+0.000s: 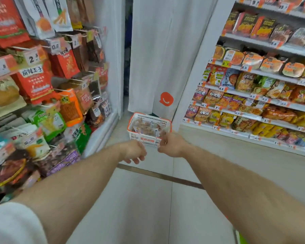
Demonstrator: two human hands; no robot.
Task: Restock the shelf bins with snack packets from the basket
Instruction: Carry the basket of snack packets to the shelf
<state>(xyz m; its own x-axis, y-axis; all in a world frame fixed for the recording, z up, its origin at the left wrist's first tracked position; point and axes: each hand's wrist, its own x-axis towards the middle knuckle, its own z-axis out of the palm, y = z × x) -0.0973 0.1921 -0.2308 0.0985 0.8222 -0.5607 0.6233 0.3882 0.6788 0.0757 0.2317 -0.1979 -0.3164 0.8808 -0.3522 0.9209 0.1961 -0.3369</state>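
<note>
A white plastic basket (136, 136) with an orange rim stands on the floor at the end of the aisle, below a white curtain. Several small snack packets (148, 128) lie inside it. Both my bare arms reach forward toward it. My right hand (171, 145) is curled at the basket's near right corner and seems to grip the rim there. Just short of the basket's near left side hovers my left hand (134, 151), its fingers loosely curled and holding nothing.
On the left a rack of hanging snack bags (42, 85) with price tags juts into the aisle. Shelves of chips and noodle bowls (253, 85) run along the right. The white curtain (164, 55) with an orange logo closes the far end. Light tiled floor (148, 199) lies between.
</note>
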